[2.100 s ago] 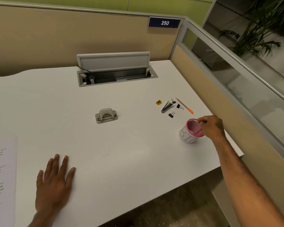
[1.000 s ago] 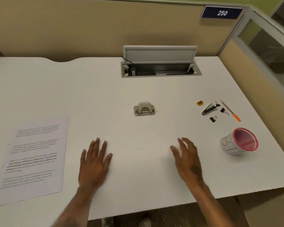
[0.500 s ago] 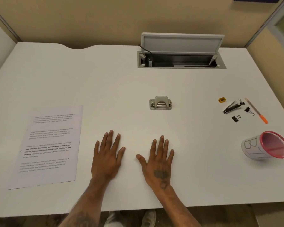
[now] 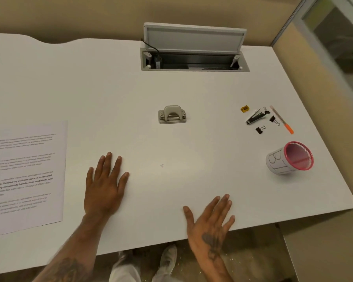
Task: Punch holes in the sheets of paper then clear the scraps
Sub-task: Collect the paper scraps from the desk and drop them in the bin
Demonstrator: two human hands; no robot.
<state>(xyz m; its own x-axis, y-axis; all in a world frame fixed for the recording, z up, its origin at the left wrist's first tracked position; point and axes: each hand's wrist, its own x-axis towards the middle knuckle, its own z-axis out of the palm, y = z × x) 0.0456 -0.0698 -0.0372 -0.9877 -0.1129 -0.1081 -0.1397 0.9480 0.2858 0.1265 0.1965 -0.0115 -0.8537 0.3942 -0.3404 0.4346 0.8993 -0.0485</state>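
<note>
While the left hand (image 4: 104,187) lies flat on the white desk (image 4: 110,88) with fingers spread and holding nothing, the right hand (image 4: 209,222) hovers at the desk's near edge, fingers apart and empty too. A printed sheet of paper (image 4: 25,176) lies at the left, running out of view. Well ahead of both hands sits the grey hole punch (image 4: 172,115), bare desk all around it. Near the right edge, a pink mesh cup (image 4: 289,158) lies tipped on its side.

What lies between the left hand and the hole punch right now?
Nothing: the head view shows only bare white desk between the left hand, palm-down and empty, and the hole punch. The paper sheet lies off to that hand's left.
</note>
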